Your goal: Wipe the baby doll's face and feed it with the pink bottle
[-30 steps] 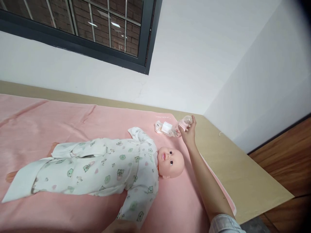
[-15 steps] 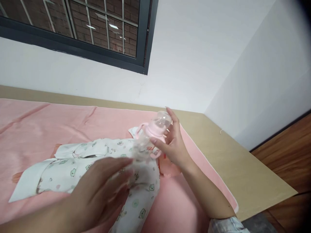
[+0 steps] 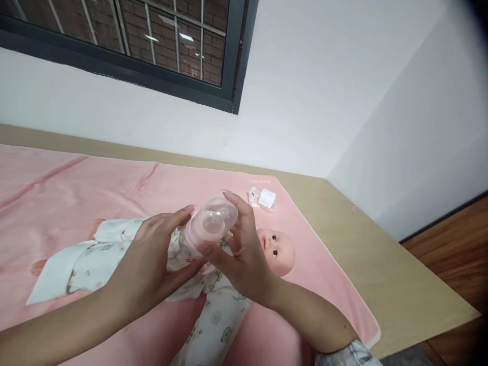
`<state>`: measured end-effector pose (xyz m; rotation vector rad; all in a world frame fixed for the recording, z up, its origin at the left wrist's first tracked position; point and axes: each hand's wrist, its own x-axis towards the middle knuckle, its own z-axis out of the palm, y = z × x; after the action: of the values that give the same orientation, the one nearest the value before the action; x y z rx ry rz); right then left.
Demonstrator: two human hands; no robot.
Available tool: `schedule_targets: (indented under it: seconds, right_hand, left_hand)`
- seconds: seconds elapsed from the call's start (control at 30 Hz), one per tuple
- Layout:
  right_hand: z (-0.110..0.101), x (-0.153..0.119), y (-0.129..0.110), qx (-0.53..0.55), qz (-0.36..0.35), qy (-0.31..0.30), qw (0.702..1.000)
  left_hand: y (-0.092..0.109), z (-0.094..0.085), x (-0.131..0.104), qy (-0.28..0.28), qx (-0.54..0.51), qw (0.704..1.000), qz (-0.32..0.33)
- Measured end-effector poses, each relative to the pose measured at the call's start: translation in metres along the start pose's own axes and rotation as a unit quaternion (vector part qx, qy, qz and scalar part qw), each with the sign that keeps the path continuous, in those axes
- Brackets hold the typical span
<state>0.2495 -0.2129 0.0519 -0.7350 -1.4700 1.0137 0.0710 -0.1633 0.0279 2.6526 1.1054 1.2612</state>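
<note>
A clear baby bottle (image 3: 209,222) with a pale pink collar and a transparent dome cap is held tilted above the doll's chest, its cap toward the upper right. My right hand (image 3: 246,256) has thumb and fingers closed around the cap end. My left hand (image 3: 154,256) grips the bottle's lower part from the other side, covering much of it. Below lies a doll on its back, its bald head (image 3: 281,253) just right of my right wrist. White printed clothes (image 3: 89,262) cover the doll's body, and my hands hide part of its torso.
A pink blanket (image 3: 95,188) is spread under the doll on a beige tabletop (image 3: 343,244). A small white packet in clear wrapping (image 3: 267,198) lies beyond the doll's head. White walls and a dark-framed window (image 3: 232,61) stand behind the table.
My left hand has come up and taken hold of the bottle. The bottle has moved left and slightly down with my right hand, uncovering the doll's face and the white packet.
</note>
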Motion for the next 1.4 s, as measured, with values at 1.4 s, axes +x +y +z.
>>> schedule_targets:
  seconds: [1.4]
  right_hand:
    - [-0.272, -0.004, 0.144, -0.409, 0.218, 0.386, 0.798]
  left_hand:
    - [-0.156, 0.011, 0.057, -0.150, 0.154, 0.920, -0.326]
